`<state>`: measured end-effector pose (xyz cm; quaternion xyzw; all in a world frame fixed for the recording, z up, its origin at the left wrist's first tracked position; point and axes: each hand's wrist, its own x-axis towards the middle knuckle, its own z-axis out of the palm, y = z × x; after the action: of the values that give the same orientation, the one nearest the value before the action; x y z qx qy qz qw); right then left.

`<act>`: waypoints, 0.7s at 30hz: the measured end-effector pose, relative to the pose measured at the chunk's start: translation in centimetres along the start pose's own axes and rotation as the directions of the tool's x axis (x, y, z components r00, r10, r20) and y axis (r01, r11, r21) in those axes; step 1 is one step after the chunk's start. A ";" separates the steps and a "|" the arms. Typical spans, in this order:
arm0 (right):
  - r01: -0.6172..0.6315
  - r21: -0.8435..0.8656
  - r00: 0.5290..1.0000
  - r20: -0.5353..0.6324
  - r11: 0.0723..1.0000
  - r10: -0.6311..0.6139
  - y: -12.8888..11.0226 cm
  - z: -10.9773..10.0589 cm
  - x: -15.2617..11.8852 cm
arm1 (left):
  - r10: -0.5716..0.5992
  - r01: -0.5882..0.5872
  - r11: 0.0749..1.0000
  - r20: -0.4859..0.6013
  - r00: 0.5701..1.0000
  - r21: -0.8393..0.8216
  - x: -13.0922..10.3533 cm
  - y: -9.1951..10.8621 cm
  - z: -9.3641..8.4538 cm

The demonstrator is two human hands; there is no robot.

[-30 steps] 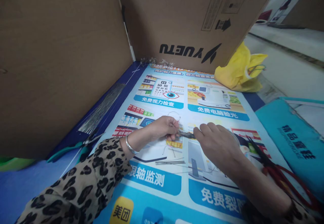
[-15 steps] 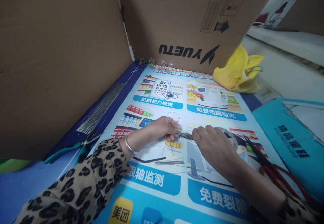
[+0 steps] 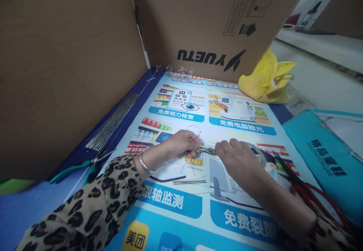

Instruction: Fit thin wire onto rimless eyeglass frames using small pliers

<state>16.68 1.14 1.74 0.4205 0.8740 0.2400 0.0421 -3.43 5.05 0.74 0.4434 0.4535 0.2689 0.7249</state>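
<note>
My left hand (image 3: 185, 143) pinches a thin bent wire (image 3: 194, 128), whose loop rises above the fingers and whose loose ends hang below. From the right, my right hand (image 3: 236, 160) wraps around the handles of a pair of pliers (image 3: 207, 150). The pliers' metal jaws point left and meet the wire at my left fingertips; the exact contact is too small to make out. Below the hands, several short straight wires (image 3: 189, 181) lie on the printed poster sheet (image 3: 195, 205).
Teal-handled pliers (image 3: 76, 170) and a bundle of straight wires (image 3: 113, 124) lie left. Red-handled scissors (image 3: 314, 198) and a turquoise box (image 3: 326, 156) are right. A yellow bag (image 3: 263, 80) and small twisted wire pieces (image 3: 181, 70) sit by cardboard panels (image 3: 198, 20).
The pliers' jaws have shifted very slightly left toward my left fingertips. Otherwise both hands keep nearly the same place and grip.
</note>
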 end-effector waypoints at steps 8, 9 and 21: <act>0.008 0.074 1.000 0.018 0.997 -0.009 0.5 0.3 0.2 | 0.017 -0.017 1.000 0.009 1.000 -0.001 0.1 -0.2 -0.1; 0.002 0.087 1.000 0.026 0.996 -0.004 0.5 0.3 0.2 | 0.017 -0.017 1.000 0.008 1.000 0.001 0.1 -0.2 -0.1; -0.168 0.264 0.971 0.208 0.950 0.114 0.5 0.4 -0.1 | 0.072 -0.073 0.997 0.057 0.996 0.005 0.2 -0.6 -0.2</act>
<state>17.25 1.47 1.66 0.5050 0.8585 0.0750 0.0479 -3.58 4.99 0.11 0.4695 0.4171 0.2806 0.7259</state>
